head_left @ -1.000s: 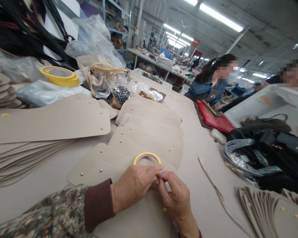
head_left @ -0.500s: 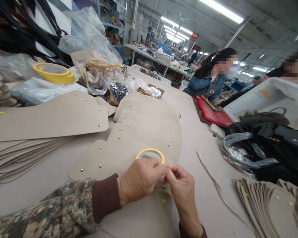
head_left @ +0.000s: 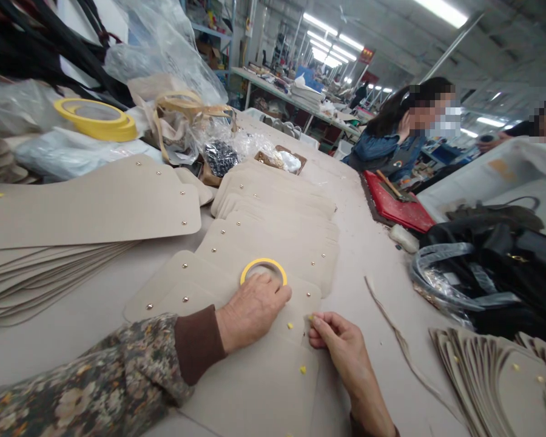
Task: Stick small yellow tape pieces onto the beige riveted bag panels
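My left hand lies on the near edge of a small yellow tape roll, fingers curled over it, on top of a beige studded panel. My right hand rests just to its right, thumb and fingers pinched at the panel's edge; what they hold is too small to make out. Two tiny yellow tape bits sit on the panel between the hands. More beige panels overlap in a row beyond the roll.
A tall stack of beige panels fills the left, with larger yellow tape rolls and plastic bags behind. Fanned panels lie at lower right, black bags above them. A loose strip lies right. Two people sit across.
My hands have separated: the left set the tape roll down on the panel, the right moved down and right to the panel's edge. A second yellow bit now sits on the panel.
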Tool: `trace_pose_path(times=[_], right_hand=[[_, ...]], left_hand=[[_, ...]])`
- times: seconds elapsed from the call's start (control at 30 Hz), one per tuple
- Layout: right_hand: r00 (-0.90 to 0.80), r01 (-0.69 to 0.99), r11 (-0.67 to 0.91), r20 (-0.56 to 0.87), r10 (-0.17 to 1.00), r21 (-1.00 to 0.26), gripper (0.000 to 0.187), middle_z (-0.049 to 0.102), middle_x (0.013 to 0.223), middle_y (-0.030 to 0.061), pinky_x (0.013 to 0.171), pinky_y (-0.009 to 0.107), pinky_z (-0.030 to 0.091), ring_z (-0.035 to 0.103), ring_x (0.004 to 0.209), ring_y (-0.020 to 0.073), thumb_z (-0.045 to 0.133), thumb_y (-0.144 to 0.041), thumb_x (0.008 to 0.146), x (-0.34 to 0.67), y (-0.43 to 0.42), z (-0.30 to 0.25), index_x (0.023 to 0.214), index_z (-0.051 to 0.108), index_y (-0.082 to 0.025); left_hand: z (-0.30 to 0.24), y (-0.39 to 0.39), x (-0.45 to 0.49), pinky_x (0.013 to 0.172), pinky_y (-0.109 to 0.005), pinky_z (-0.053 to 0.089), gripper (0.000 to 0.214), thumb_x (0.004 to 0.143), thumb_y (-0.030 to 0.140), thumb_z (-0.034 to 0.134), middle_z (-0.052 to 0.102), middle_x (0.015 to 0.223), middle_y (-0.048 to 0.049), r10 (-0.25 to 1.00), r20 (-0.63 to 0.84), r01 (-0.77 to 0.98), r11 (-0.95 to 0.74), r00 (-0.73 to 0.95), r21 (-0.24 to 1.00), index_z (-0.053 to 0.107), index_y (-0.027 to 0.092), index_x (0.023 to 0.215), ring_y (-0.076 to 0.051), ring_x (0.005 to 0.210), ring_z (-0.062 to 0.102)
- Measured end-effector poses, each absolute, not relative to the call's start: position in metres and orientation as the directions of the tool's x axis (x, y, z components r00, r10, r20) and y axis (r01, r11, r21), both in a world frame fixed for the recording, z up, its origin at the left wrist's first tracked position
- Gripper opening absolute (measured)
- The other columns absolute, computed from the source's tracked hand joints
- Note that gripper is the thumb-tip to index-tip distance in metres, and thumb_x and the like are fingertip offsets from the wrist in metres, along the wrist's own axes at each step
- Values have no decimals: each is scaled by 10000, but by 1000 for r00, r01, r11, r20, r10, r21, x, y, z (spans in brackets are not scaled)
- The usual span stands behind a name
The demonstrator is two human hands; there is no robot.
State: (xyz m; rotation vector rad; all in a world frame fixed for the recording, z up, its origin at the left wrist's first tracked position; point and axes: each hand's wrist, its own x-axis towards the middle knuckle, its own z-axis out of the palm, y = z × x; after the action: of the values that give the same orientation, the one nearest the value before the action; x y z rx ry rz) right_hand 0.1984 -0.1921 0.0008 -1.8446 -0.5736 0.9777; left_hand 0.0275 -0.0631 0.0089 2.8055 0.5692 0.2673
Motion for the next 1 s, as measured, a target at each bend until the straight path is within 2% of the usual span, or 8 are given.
trace_pose_path(times=[0.13,0.37,0.57,0.7,0.8,0.87,0.93,1.0], right_hand=[[536,-8,-457,-389,749,-889,442,671,588,23,559,239,544,621,533,130,813,-543,595,204,-194,4,719,701,-134],[413,120,-565,-476,776,-816,346,617,548,-8,509,216,474,550,488,108,741,-479,692,202,-203,5,698,677,-139],[418,373,-532,-374,828,-760,271,580,536,-31,488,208,400,498,488,107,623,-408,793,195,-205,0,680,666,-165],[445,531,-501,-279,851,-683,262,606,545,-10,481,213,385,536,515,128,599,-383,801,188,-200,5,658,675,-177],[469,525,-529,-292,834,-667,237,572,492,-38,457,215,387,541,459,131,586,-392,811,186,-200,7,834,698,-185],[502,489,-547,-294,814,-680,302,528,451,-71,427,214,380,522,406,132,603,-426,812,188,-206,5,986,660,-186],[512,437,-538,-293,808,-720,326,533,473,-69,415,215,383,524,411,133,612,-474,817,192,-214,0,971,629,-188],[478,413,-504,-290,829,-759,317,577,538,-33,436,221,408,546,461,138,595,-501,837,195,-222,-4,862,634,-188]], left_hand=[[10,-66,24,697,-325,410,91,944,131,442,594,895,-38,360,102,302,-882,927,363,521,176,954,-201,784,546],[9,-67,24,638,-310,417,92,968,180,430,593,850,-29,321,108,270,-903,941,333,516,182,937,-200,730,567],[8,-69,24,620,-340,420,108,946,153,433,589,802,-31,307,99,271,-924,947,270,521,187,893,-213,684,568],[7,-69,24,633,-345,436,103,945,157,432,596,814,-34,294,94,260,-927,951,270,515,188,893,-219,698,577],[9,-69,25,634,-336,449,112,965,186,413,603,814,-36,299,83,265,-920,951,288,508,185,905,-216,703,590],[12,-68,24,604,-319,450,98,963,180,410,603,829,-39,304,71,271,-914,950,301,500,184,924,-210,692,596],[14,-68,23,571,-308,448,80,948,156,417,601,853,-42,298,54,269,-913,953,306,491,184,941,-209,687,601],[16,-68,23,560,-306,455,76,942,144,420,601,871,-44,287,40,261,-914,957,311,485,184,945,-211,696,606]])
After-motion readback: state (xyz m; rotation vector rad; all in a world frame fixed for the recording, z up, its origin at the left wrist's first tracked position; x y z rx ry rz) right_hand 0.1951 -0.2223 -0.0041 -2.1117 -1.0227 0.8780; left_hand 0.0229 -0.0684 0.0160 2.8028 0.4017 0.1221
